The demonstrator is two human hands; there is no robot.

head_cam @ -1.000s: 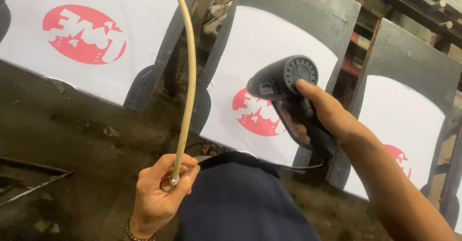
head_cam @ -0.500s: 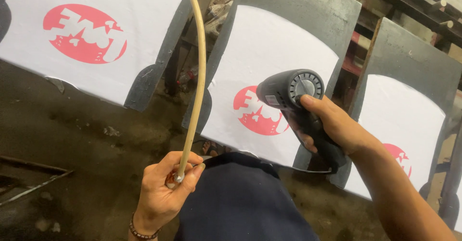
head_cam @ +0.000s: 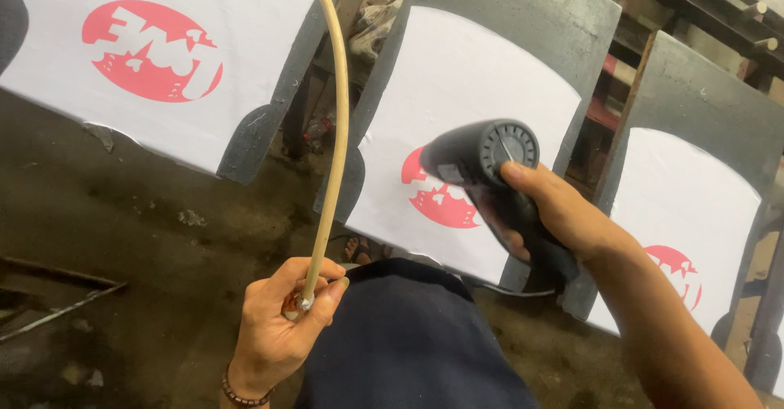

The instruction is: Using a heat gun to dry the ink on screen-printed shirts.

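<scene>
Dark grey pistol-shaped heat gun [head_cam: 482,160] gripped in my right hand [head_cam: 555,213], nozzle aimed at the white sheet with a red round mark [head_cam: 457,147] on the middle grey panel. My left hand [head_cam: 282,327] pinches the metal-tipped end of a tan flexible hose [head_cam: 335,131] above my dark-trousered knee [head_cam: 408,344].

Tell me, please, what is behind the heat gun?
Behind the heat gun stands a grey panel with a white sheet; the gun covers part of its red mark.
</scene>
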